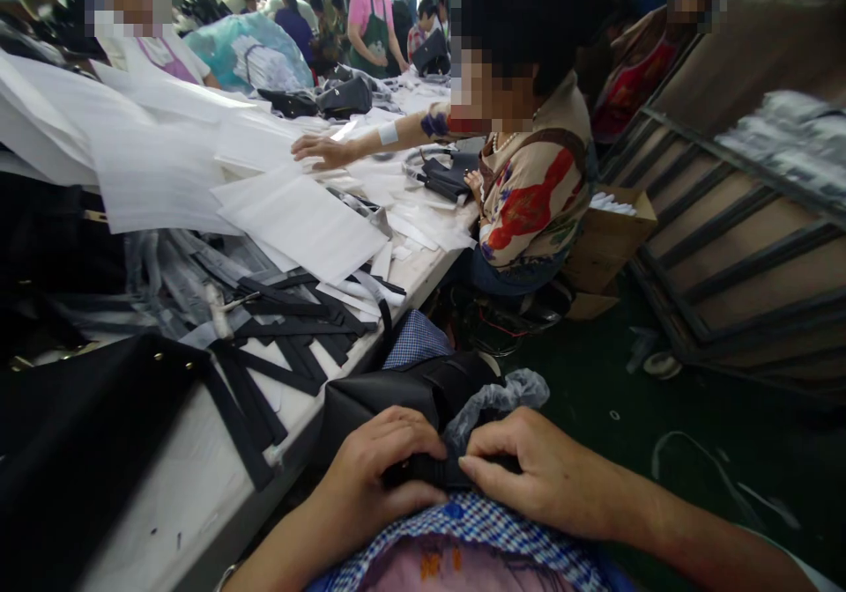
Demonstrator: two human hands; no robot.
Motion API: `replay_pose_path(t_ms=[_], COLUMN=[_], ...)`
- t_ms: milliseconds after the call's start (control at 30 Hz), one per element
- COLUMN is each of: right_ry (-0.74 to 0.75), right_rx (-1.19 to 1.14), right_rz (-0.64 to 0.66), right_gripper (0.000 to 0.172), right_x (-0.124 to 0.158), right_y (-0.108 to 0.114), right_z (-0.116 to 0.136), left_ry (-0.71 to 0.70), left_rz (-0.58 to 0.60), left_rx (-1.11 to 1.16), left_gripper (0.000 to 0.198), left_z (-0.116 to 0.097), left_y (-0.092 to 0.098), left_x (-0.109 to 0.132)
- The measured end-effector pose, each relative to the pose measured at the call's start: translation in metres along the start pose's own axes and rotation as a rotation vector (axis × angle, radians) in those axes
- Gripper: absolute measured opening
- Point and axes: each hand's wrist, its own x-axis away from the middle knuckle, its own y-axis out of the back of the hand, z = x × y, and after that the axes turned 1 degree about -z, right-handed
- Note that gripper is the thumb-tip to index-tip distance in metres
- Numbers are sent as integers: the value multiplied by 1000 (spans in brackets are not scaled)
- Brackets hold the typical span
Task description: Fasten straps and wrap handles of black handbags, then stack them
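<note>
A black leather-like bag (376, 403) lies across my lap beside the table edge. My left hand (389, 460) curls its fingers and thumb round the near part of the bag. Close by, my right hand (529, 469) pinches the same dark part between thumb and forefinger. Crumpled clear plastic wrap (512, 394) bulges out just beyond my hands, against the bag. Under my wrists is a blue-and-white checked apron (456, 521). The exact piece between my fingers is partly hidden by the hands.
On the table (178, 460) to my left are black straps (291, 332), white foam sheets (304, 222) and a large black bag (85, 433). A co-worker in a floral top (535, 196) sits ahead, one arm reaching over the table. A cardboard box (601, 248) and slatted rack (740, 248) stand right.
</note>
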Motion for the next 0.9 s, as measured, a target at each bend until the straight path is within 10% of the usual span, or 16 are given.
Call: replay_pose_path(t_ms=[900], right_ry=[-19], right_rx=[-5], right_rz=[19], right_gripper=[31], right_x=[-37], right_y=[-36], right_z=[-25], left_ry=[151], left_rz=[-252], left_rx=[125], left_gripper=[30], left_z=[41], left_y=[-26], left_x=[21])
